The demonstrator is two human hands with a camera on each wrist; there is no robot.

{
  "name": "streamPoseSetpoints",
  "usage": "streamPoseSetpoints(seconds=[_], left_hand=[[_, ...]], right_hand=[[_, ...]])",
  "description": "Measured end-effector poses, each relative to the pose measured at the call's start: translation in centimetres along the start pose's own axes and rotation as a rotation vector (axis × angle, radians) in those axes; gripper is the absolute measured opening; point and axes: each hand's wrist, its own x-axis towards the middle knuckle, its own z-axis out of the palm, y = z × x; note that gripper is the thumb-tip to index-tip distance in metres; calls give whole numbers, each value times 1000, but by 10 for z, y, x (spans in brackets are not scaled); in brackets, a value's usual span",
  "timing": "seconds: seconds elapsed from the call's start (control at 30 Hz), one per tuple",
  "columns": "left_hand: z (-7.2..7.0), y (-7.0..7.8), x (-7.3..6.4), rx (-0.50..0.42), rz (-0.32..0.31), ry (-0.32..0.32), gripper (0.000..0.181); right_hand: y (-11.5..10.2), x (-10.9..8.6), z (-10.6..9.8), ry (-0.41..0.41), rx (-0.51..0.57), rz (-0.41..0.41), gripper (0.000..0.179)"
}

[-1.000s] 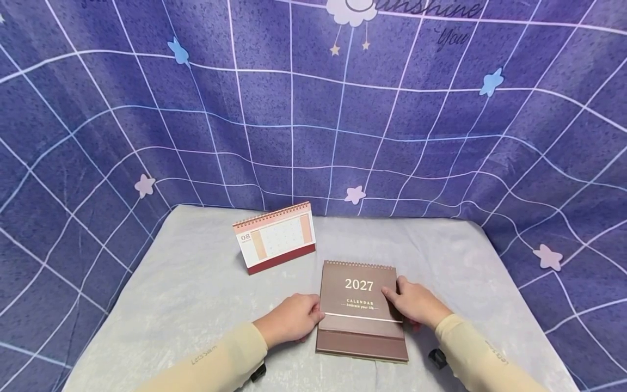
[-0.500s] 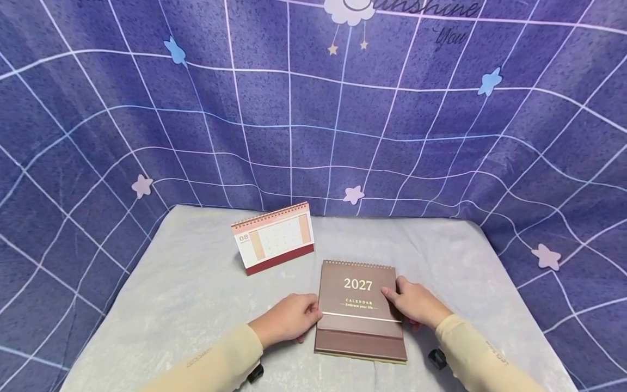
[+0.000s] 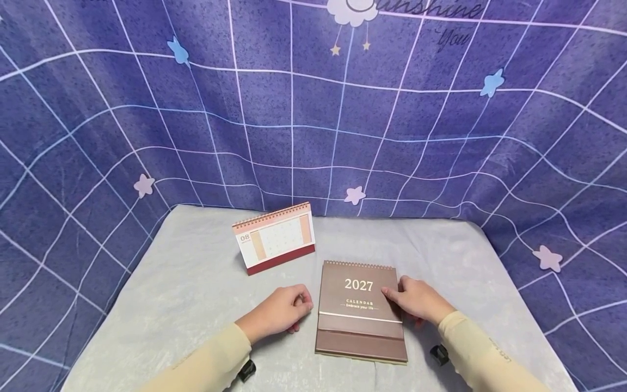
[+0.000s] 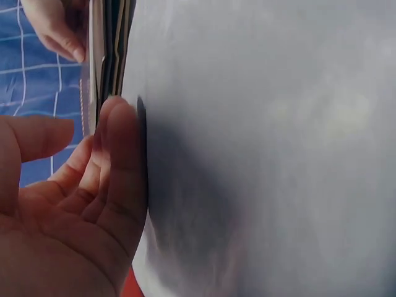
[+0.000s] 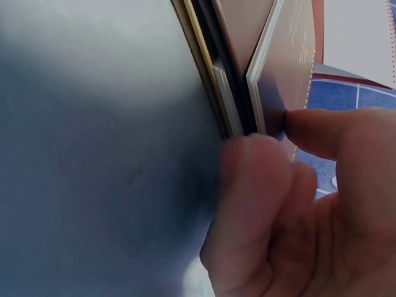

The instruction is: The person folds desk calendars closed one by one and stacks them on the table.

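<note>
A brown 2027 desk calendar [image 3: 360, 321] lies flat on the table in the head view, its spiral binding toward the back. My right hand [image 3: 422, 301] grips its right edge, with the thumb on the cover. In the right wrist view that thumb [image 5: 318, 130] presses the cover while the other fingers curl beside the page edges. My left hand [image 3: 281, 309] is just left of the calendar, apart from it, fingers loosely bent and holding nothing. The left wrist view shows the calendar's layered edge [image 4: 111, 43] beyond the fingertips.
A second desk calendar [image 3: 276, 239], white and pink with a dark red base, stands upright at the back left. The table [image 3: 196, 305] has a pale grey cover. A purple-blue gridded cloth [image 3: 313, 109] hangs behind and at the sides.
My left hand has let go of the brown calendar's left edge and moved a little left. My right hand keeps its place on the right edge.
</note>
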Motion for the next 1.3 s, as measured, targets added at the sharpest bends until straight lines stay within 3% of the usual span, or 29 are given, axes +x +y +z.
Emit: streamPoseSetpoints(seconds=[0.13,0.37,0.57,0.87,1.13,1.3], left_hand=[[-12,-1,-2,-24,-7,81,10],[-34,-4,-3,-86,-75,272,10],[-47,-11,-7,-115,-108,365,12],[-63,-21,-16,-85,-163,482,14],[-74,-33,-23,85,-243,693,25],[-81,-40,-20,54,-285,706,34]], right_hand=[[-3,2,-4,55,-29,-26,49],[-12,5,-12,132,-7,-56,46],[-17,10,-15,152,-32,-103,40],[-29,15,-16,190,-76,-166,34],[-37,19,-14,196,-38,-172,30],[-38,24,-10,184,14,-171,28]])
